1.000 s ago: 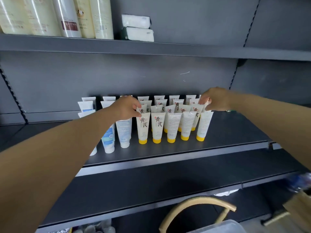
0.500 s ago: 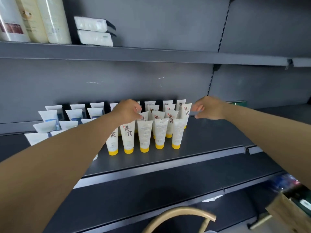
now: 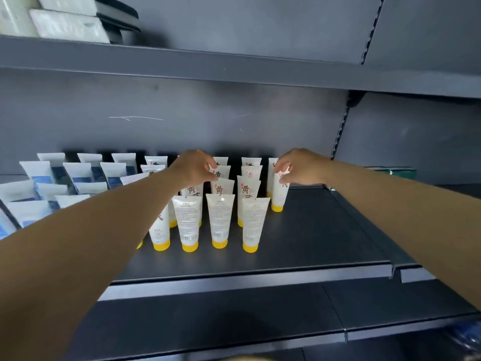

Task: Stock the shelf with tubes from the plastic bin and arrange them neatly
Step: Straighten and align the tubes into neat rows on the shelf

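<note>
On the shelf (image 3: 325,238), yellow-capped tubes (image 3: 220,220) stand beneath both hands, left hand (image 3: 194,168) pinching 1 crimped top, right hand (image 3: 303,166) pinching another; they look light, soft, tippy, best held near the stiff crimp.

White tubes with yellow caps (image 3: 220,220) stand cap-down in close rows on the dark grey shelf (image 3: 325,235). The three front ones show their printed backs; those behind show red and black characters. The rightmost tube (image 3: 279,194) stands slightly apart. Left of them stand blue-labelled white tubes (image 3: 78,173), also upright in rows.
</note>
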Demonstrator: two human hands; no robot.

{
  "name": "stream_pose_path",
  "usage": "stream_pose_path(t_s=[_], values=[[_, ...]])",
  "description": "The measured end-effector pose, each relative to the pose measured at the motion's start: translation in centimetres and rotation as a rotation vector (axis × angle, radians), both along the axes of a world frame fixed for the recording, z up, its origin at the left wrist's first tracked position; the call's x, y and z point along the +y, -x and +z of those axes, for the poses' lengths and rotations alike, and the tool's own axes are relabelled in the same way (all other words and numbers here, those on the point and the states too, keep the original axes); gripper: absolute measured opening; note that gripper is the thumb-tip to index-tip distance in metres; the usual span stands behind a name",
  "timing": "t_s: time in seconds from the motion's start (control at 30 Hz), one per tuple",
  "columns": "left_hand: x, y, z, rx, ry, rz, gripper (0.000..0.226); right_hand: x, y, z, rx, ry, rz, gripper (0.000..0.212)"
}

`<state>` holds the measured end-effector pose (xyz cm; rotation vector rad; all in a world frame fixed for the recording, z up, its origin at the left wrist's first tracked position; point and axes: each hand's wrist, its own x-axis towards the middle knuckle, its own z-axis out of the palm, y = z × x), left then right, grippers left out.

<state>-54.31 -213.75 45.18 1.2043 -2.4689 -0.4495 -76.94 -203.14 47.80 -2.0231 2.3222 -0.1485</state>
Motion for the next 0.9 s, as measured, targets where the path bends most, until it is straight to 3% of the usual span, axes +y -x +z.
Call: stream_pose_path(t_s=[0.9], values=[[-3.8, 5.3, -3.3, -0.201, -0.013, -0.023, 0.048, -7.8, -0.8, -4.8, -0.135, 0.02, 0.167, 0.039]])
